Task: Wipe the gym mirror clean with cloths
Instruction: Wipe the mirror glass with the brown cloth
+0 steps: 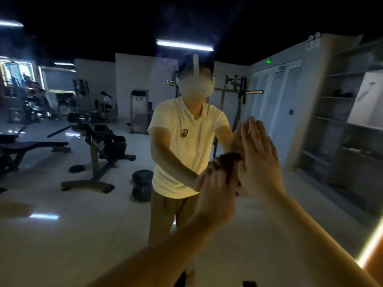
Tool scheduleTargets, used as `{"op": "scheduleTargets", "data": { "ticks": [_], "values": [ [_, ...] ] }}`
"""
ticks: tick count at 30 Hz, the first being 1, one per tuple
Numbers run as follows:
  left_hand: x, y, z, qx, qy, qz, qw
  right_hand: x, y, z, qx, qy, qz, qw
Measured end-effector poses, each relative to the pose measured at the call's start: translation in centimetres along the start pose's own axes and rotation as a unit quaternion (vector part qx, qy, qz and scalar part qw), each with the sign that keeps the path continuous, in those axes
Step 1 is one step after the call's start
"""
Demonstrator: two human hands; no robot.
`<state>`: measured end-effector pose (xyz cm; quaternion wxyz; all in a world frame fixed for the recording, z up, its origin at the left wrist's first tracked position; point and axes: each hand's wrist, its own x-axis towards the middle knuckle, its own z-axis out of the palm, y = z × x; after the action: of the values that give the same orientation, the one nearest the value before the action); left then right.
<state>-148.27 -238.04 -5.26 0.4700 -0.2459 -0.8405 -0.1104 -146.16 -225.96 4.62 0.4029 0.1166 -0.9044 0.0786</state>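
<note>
The gym mirror [83,214] fills almost the whole view and reflects me in a pale polo shirt. My left hand [217,195] reaches forward and holds a dark brown cloth [231,162] against the glass; the hand is blurred. Just right of the cloth, my right hand [258,160] lies flat on the mirror with straight fingers pointing up, and its own reflection meets it. The hands hide most of the cloth.
A glowing light strip [371,245] marks the mirror's right edge. The glass reflects a weight bench [33,147], an exercise machine [99,154], weight plates [142,184] on the floor, shelving [339,125] and a seated person [106,100] far back.
</note>
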Motion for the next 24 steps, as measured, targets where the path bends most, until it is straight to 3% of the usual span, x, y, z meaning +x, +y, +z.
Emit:
{"op": "scheduleTargets", "data": {
  "ticks": [2,5,6,9,13,16,24],
  "values": [
    [-0.9,0.3,0.8,0.03,-0.039,0.081,0.995,-0.9,0.2,-0.1,-0.001,-0.004,0.014,1.0],
    [-2.0,-4.7,-1.0,0.056,-0.055,0.093,0.993,-3.2,-0.4,0.5,-0.011,-0.01,0.051,0.999],
    [-2.5,-7.0,-2.0,0.055,-0.039,0.083,0.994,-4.1,-0.9,0.9,-0.009,-0.015,0.071,0.997],
    [-4.8,-14.7,-6.8,-0.017,-0.024,-0.056,0.998,-6.1,-2.2,2.6,0.002,-0.04,0.13,0.991],
    [-10.0,-21.9,-9.9,0.057,0.044,-0.104,0.992,-7.9,-3.4,4.8,0.024,-0.025,0.165,0.986],
    [-12.5,-20.0,-6.7,0.057,0.057,-0.159,0.984,-8.4,-3.3,5.4,0.052,-0.014,0.153,0.987],
    [-12.4,-4.1,4.4,0.011,-0.01,-0.076,0.997,-9.4,1.5,5.3,0.048,-0.049,0.026,0.997]
  ]
}}
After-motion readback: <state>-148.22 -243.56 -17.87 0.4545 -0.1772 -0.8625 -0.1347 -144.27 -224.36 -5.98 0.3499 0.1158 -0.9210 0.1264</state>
